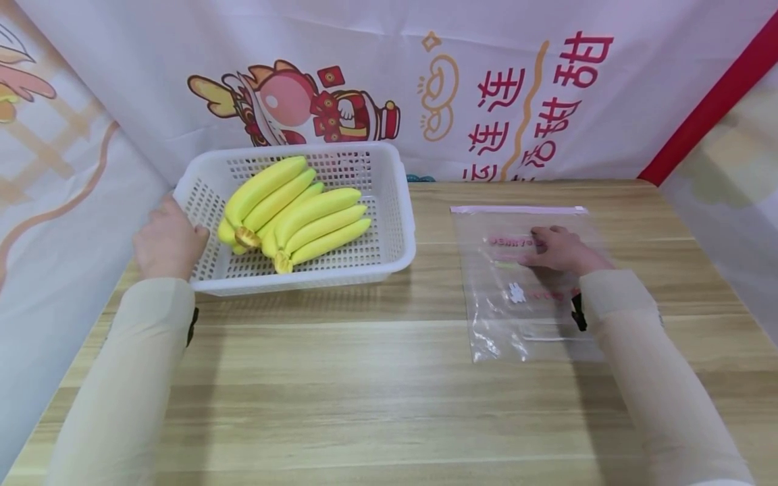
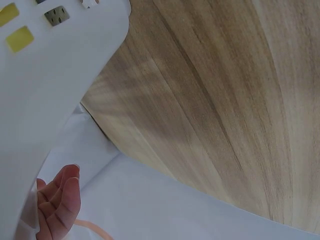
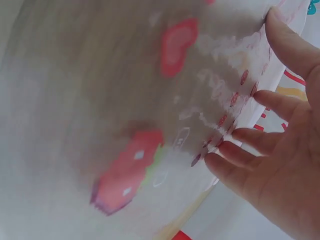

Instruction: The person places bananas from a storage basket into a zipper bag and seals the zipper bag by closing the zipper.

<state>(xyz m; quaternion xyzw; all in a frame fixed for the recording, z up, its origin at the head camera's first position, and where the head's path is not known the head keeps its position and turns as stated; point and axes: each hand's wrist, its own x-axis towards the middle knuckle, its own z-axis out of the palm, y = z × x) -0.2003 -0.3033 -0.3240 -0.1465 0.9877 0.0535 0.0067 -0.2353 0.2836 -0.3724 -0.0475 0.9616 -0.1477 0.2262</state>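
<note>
At the left end of a white plastic basket [image 1: 398, 223], my left hand [image 1: 169, 241] holds the rim, thumb at the top edge. In the left wrist view, the curved fingers [image 2: 60, 202] show beside the basket's outer wall [image 2: 55, 85]. Two bunches of yellow bananas [image 1: 322, 219] lie in the basket. My right hand [image 1: 562, 250] rests on a clear zip bag [image 1: 492, 317] lying flat on the table. The right wrist view shows its fingers [image 3: 280, 137] spread, fingertips touching the printed plastic.
The wood-grain table [image 1: 365, 391] carries both basket and bag. A white printed cloth [image 1: 462, 88] hangs behind the table, and a patterned cloth [image 1: 67, 169] borders the left side. A red band [image 1: 711, 101] runs along the back right corner.
</note>
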